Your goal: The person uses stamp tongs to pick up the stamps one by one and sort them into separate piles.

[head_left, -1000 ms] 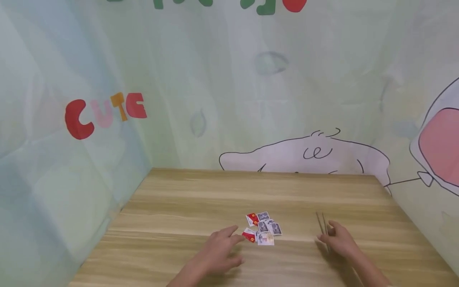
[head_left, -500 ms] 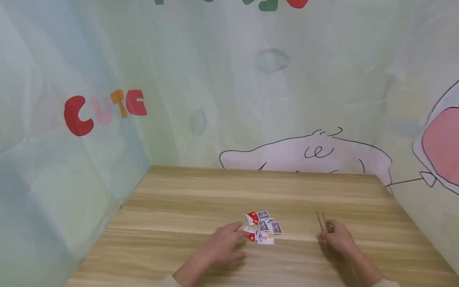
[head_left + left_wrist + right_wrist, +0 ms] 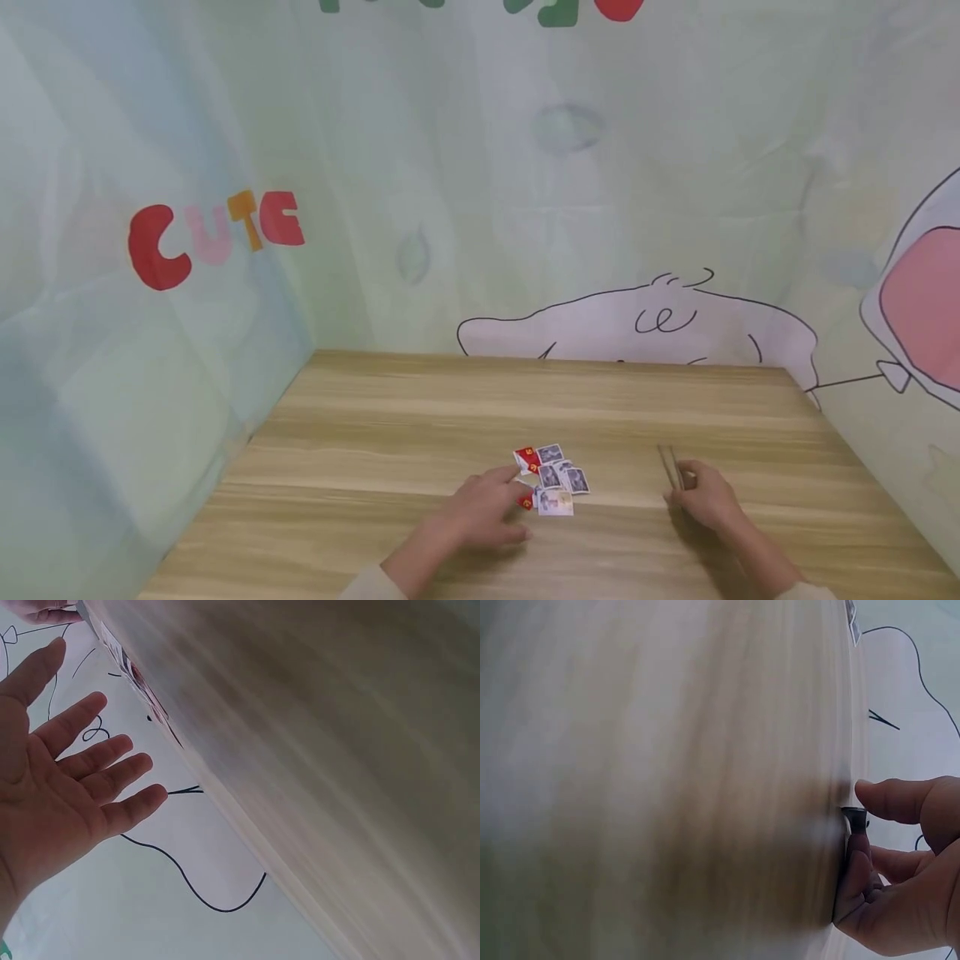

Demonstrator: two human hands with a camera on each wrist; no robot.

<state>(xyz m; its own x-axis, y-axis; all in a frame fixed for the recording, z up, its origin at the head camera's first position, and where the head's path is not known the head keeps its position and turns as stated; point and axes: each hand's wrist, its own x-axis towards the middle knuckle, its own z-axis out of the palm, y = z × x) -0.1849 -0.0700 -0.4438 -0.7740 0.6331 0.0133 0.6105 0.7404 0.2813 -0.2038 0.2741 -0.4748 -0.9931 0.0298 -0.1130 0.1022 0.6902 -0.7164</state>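
Observation:
Several small stamps lie in a loose, partly overlapping cluster mid-table in the head view: grey-picture stamps, a pale multicoloured stamp at the near side and a red-and-white stamp at the far left. My left hand hovers at their left with fingers spread, its fingertips covering part of a second red stamp. The left wrist view shows that palm holding nothing. To the right, my right hand grips tweezers low over the wood, two thin prongs pointing away and slightly apart.
The wood-grain table runs back to a pale fabric backdrop with cartoon drawings and coloured letters. The backdrop also rises along the left and right table edges.
My left hand has moved right and slightly forward, its fingertips now over the near red stamp. The right hand stays in place with the tweezers, whose prongs shift slightly.

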